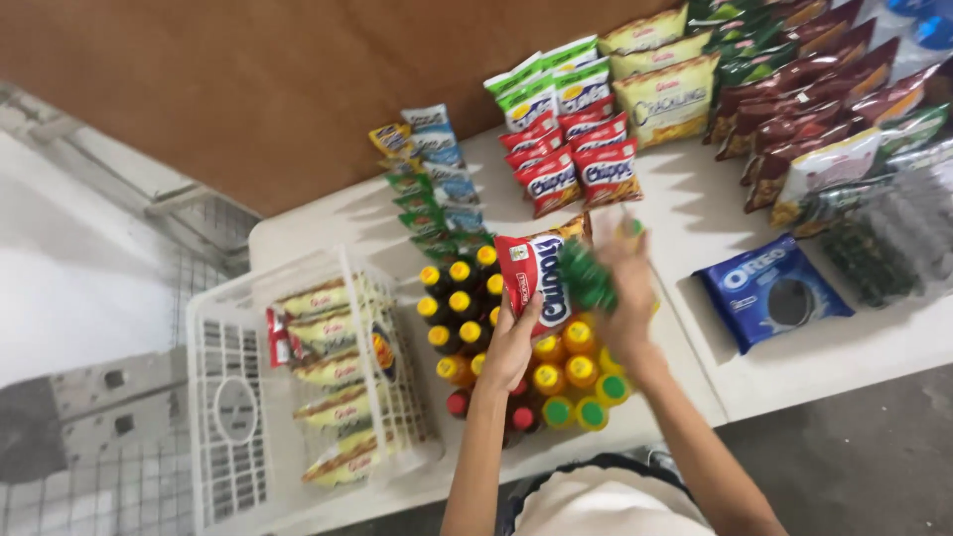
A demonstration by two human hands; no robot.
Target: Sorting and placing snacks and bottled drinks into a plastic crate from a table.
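White table (695,213): left hand (511,342) grips red snack bag (531,278); right hand (625,288), blurred, clasps green packet (586,276).

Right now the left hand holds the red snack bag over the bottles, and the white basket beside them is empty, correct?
Not quite. The head view shows the white basket holding several yellow snack packets. The rest stands: the left hand holds the red snack bag over the bottles.

Right hand (627,288) motion-blurred, green thing (586,276) in its grip unidentifiable; dark snack bags (844,60) cut by right edge.
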